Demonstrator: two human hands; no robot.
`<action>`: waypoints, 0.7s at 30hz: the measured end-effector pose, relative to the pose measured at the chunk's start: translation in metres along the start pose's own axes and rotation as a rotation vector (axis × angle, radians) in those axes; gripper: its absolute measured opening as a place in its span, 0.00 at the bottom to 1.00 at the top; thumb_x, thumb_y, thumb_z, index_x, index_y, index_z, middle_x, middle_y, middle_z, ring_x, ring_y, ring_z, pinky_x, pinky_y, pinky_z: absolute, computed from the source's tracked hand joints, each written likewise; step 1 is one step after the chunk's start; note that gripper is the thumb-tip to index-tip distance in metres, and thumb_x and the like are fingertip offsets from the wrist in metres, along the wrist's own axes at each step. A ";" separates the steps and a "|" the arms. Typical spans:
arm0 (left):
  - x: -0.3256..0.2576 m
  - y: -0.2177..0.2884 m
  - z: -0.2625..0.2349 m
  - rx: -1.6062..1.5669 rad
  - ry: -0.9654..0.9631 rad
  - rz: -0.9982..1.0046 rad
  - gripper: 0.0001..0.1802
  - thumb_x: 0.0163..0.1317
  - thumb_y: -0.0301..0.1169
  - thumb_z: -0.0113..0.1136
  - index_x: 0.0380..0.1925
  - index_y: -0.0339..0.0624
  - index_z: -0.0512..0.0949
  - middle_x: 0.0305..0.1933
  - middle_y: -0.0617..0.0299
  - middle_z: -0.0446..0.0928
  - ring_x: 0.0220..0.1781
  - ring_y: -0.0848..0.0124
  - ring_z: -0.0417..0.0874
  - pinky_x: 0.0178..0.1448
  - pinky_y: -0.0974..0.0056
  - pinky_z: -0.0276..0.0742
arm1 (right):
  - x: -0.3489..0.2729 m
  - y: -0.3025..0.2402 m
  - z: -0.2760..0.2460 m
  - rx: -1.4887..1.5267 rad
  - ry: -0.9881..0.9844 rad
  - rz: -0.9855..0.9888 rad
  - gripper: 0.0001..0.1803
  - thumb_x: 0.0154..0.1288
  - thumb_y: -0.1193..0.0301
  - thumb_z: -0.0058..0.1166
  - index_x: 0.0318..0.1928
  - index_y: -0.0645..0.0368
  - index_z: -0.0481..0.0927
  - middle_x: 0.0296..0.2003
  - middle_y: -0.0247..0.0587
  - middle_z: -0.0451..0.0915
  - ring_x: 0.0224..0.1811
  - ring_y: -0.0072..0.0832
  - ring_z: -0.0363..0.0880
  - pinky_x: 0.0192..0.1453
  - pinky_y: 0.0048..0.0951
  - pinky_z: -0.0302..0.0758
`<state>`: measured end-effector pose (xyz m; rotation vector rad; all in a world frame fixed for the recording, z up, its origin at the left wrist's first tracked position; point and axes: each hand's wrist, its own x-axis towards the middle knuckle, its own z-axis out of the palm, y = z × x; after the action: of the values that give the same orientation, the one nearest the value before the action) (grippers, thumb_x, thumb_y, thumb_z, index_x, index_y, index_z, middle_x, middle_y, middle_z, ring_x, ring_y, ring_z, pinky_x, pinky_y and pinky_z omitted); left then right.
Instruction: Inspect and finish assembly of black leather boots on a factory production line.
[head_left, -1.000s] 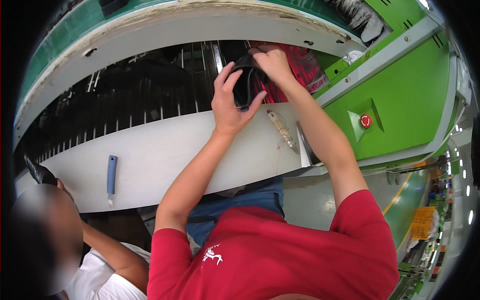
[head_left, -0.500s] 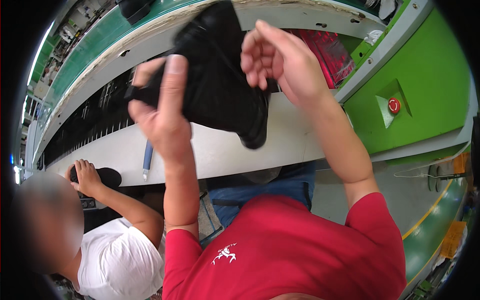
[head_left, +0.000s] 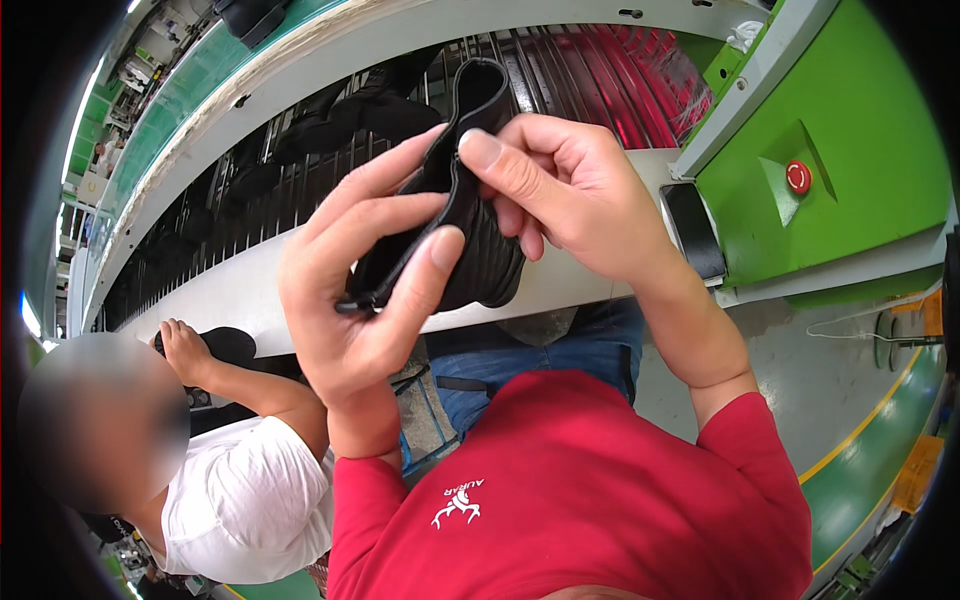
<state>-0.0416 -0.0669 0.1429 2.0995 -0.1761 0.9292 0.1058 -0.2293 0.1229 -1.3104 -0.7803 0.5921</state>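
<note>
Over the long, smooth white ledge (head_left: 255,300): black boot-shaped piece of soft material (head_left: 490,260), open mouth tipped up and away from the wearer; whether its lower end touches the ledge, cannot tell. Left hand (head_left: 350,265) grasps the left side, thumb and fingers spread across the mouth, probably to steady it. Right hand (head_left: 575,195) pinches the rim, thumb against curled fingers, apparently for finer hold on the edge. Beyond: dark slatted metal rack (head_left: 560,80), its gaps perhaps for airflow; other dark pieces (head_left: 360,115) lie there.
</note>
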 end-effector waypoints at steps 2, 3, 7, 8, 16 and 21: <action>0.001 0.007 -0.005 0.032 -0.037 0.025 0.13 0.59 0.22 0.76 0.44 0.28 0.91 0.64 0.37 0.89 0.61 0.52 0.94 0.68 0.55 0.84 | -0.003 0.002 -0.004 0.077 -0.031 0.015 0.24 0.86 0.51 0.64 0.38 0.59 0.85 0.23 0.29 0.81 0.19 0.13 0.74 0.23 0.20 0.69; 0.000 0.011 -0.006 0.098 -0.071 0.014 0.13 0.58 0.22 0.76 0.43 0.29 0.90 0.65 0.38 0.89 0.61 0.49 0.93 0.68 0.54 0.84 | -0.003 0.003 -0.005 0.151 -0.065 0.030 0.22 0.86 0.52 0.63 0.39 0.58 0.84 0.24 0.27 0.80 0.19 0.12 0.73 0.22 0.19 0.68; 0.012 0.021 -0.011 0.387 -0.110 0.165 0.12 0.55 0.21 0.75 0.39 0.28 0.89 0.68 0.30 0.85 0.70 0.44 0.88 0.77 0.50 0.78 | -0.005 0.007 0.001 0.256 -0.076 0.007 0.19 0.88 0.56 0.62 0.40 0.56 0.82 0.23 0.25 0.78 0.19 0.11 0.72 0.23 0.19 0.68; 0.015 0.022 -0.012 0.501 -0.109 0.241 0.10 0.55 0.21 0.75 0.37 0.28 0.89 0.68 0.31 0.85 0.73 0.43 0.87 0.78 0.49 0.77 | -0.004 0.010 0.006 0.282 -0.067 -0.009 0.17 0.87 0.58 0.62 0.40 0.56 0.82 0.23 0.25 0.78 0.20 0.11 0.72 0.24 0.18 0.68; -0.002 0.005 -0.022 0.422 0.094 0.157 0.04 0.60 0.21 0.71 0.34 0.28 0.89 0.75 0.30 0.79 0.80 0.38 0.79 0.81 0.34 0.75 | -0.019 0.083 0.009 0.306 -0.039 0.017 0.15 0.87 0.62 0.63 0.40 0.56 0.80 0.26 0.25 0.76 0.23 0.10 0.70 0.26 0.19 0.64; -0.006 0.001 -0.014 0.274 0.138 0.130 0.07 0.55 0.22 0.71 0.33 0.29 0.89 0.74 0.27 0.77 0.81 0.36 0.78 0.82 0.35 0.74 | -0.051 0.145 -0.011 0.184 0.141 0.287 0.14 0.87 0.64 0.62 0.40 0.56 0.79 0.25 0.24 0.75 0.23 0.11 0.67 0.25 0.21 0.62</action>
<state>-0.0542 -0.0579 0.1450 2.2838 -0.1198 1.2309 0.0895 -0.2499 -0.0292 -1.2859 -0.4140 0.7714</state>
